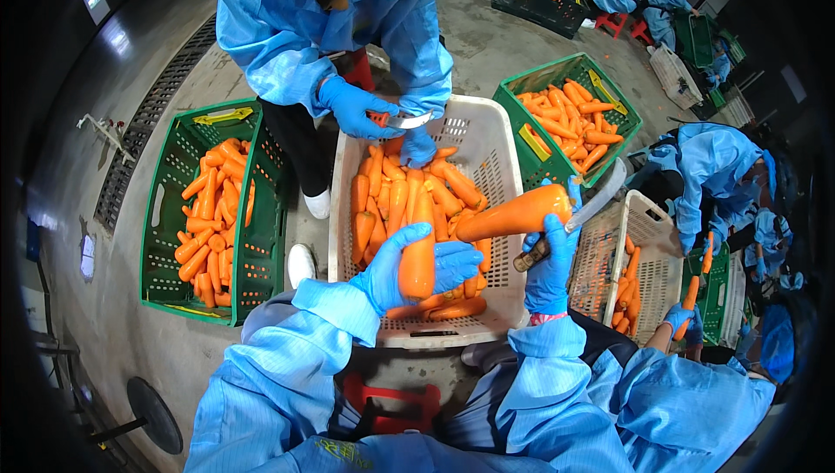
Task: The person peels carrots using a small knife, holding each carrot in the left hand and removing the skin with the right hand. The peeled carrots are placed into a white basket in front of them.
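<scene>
My left hand (383, 273), in a blue glove, has a long orange carrot (417, 268) lying between its thumb and outstretched fingers, above the white crate (341, 212). My right hand (550, 268), gloved too, holds a thick carrot (513, 214) pointing left, together with a curved knife (600, 200). The knife's dark handle sticks out under the carrot and its blade points up and right. Many carrots (445, 197) fill the crate below both hands. Across it, a co-worker's gloved hand (355, 109) grips a knife with a red handle, and their other hand reaches down to the carrots.
A green crate (261, 238) of carrots stands at left, another (504, 103) at upper right. Right of me is a second white crate (670, 247) beside a co-worker holding carrots. A red stool (391, 403) sits below me. More workers and crates are farther back.
</scene>
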Tool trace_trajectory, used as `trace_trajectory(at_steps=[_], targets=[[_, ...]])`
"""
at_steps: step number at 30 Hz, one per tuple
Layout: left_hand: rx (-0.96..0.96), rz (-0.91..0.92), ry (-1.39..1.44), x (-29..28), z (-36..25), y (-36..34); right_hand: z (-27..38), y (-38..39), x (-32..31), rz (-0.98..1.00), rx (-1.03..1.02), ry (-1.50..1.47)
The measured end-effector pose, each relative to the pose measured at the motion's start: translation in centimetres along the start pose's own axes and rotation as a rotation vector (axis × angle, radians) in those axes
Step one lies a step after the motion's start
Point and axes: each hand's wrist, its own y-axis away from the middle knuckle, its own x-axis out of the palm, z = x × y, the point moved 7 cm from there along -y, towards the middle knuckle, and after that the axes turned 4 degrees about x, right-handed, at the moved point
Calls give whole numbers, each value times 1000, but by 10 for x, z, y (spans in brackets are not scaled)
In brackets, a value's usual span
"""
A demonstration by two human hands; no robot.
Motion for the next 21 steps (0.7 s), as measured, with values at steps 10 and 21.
trace_trajectory(at_steps=[10, 21], targets=[[188, -51, -245, -9, -16, 1, -34, 42, 52, 510, 463, 46], [236, -93, -274, 3, -22, 13, -40, 49, 50, 531, 626, 48]])
